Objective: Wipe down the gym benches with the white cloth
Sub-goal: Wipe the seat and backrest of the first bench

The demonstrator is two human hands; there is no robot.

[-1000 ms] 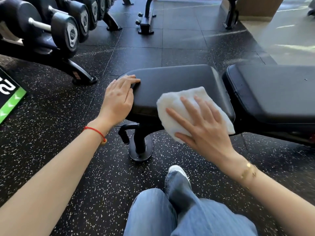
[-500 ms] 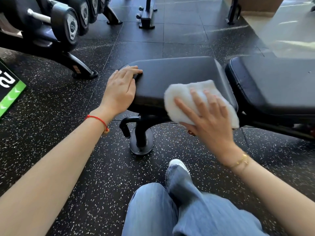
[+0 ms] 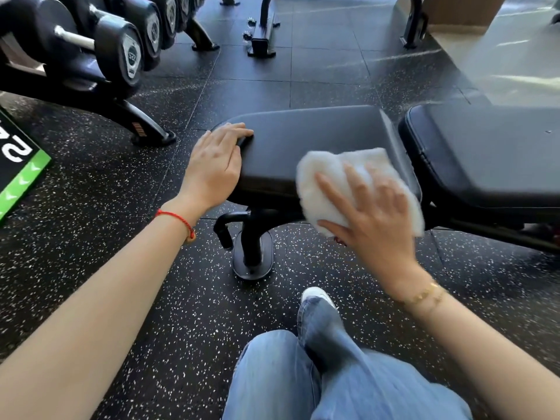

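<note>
Wiping step in hand: right hand (image 3: 374,213) at 3 o'clock presses flat, fingers spread, on the white cloth (image 3: 348,183), cloth lying on the near right corner of the seat pad (image 3: 318,137). Left hand (image 3: 213,165) at 10 o'clock rests flat and relaxed on the pad's left end, steadying it, holding nothing. Back pad (image 3: 485,150) at 2 o'clock looks not yet reached. Next move, judged: sweep cloth across toward 12, then over the gap. Dumbbell rack (image 3: 100,65) far at 11
</note>
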